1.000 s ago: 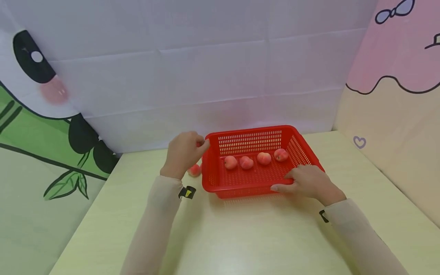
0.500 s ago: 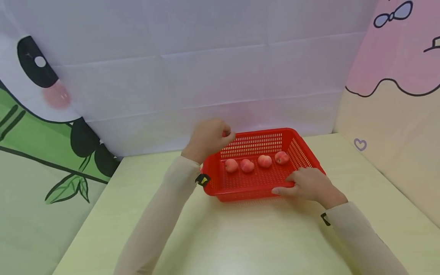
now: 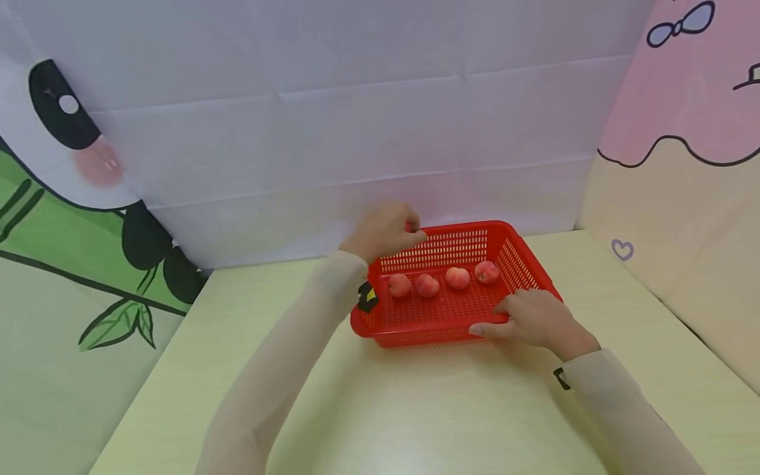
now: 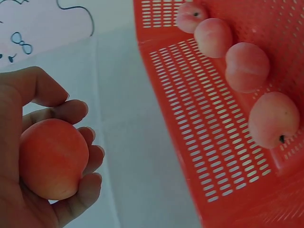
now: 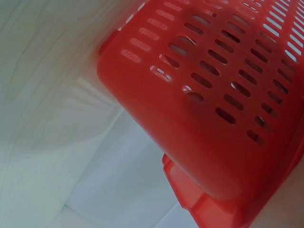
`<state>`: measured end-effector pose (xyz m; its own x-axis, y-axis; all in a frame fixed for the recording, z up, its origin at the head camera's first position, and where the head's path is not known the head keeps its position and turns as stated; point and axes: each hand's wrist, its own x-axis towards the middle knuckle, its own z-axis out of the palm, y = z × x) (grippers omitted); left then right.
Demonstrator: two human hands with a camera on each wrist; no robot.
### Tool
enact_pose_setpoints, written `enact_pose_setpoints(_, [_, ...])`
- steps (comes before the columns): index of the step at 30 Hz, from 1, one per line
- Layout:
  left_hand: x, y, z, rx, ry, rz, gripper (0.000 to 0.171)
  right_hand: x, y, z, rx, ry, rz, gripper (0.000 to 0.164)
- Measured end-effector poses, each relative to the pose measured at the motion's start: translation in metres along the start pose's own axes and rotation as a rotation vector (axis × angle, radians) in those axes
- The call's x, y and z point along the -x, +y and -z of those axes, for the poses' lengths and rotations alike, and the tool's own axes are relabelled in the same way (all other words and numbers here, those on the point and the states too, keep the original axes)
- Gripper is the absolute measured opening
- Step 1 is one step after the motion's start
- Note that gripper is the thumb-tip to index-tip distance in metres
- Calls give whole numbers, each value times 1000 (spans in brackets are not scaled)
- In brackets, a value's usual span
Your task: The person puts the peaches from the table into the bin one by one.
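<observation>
My left hand (image 3: 384, 232) is raised over the back left of the red plastic basket (image 3: 427, 328). It holds a peach (image 4: 54, 159), seen clearly in the left wrist view, with the fingers curled around it. Several more peaches (image 3: 457, 278) lie in a row on the basket floor. My right hand (image 3: 537, 320) grips the basket's front right rim, its thumb on the outer side. The right wrist view shows the slotted basket wall (image 5: 209, 71) close up, and the right fingers are hidden there.
The basket stands on a pale wooden table (image 3: 380, 409). A white cloth wall (image 3: 297, 152) rises right behind it. Printed cartoon panels close off the left and right sides, the right one with a pink drawing (image 3: 683, 86).
My left hand has moved right, from the basket's left edge to above its back rim. The peach on the table left of the basket is now hidden behind my forearm. My right hand keeps its place.
</observation>
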<state>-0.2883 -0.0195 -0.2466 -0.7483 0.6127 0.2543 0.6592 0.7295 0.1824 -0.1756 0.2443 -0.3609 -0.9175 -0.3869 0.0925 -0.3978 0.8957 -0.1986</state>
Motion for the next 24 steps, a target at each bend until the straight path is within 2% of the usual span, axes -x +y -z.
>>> enact_pose_setpoints(7, [-13, -6, -21, 34, -115, 71, 23, 0, 1, 1, 1, -10, -5, 65])
enact_pose_setpoints(14, [-12, -16, -39, 8, -278, 125, 16, -1, -1, 2, -16, -16, -6, 65])
enact_pose_setpoints(18, [-8, -18, -45, 85, -357, 190, 23, -1, -2, 3, -19, -15, -7, 65])
enact_pose_setpoints(21, [-6, -16, -48, 196, -388, 263, 33, -1, -2, 2, -16, -14, -6, 64])
enact_pose_setpoints(24, [-5, -15, -50, 254, -405, 306, 38, -1, -1, 2, -18, -10, -9, 65])
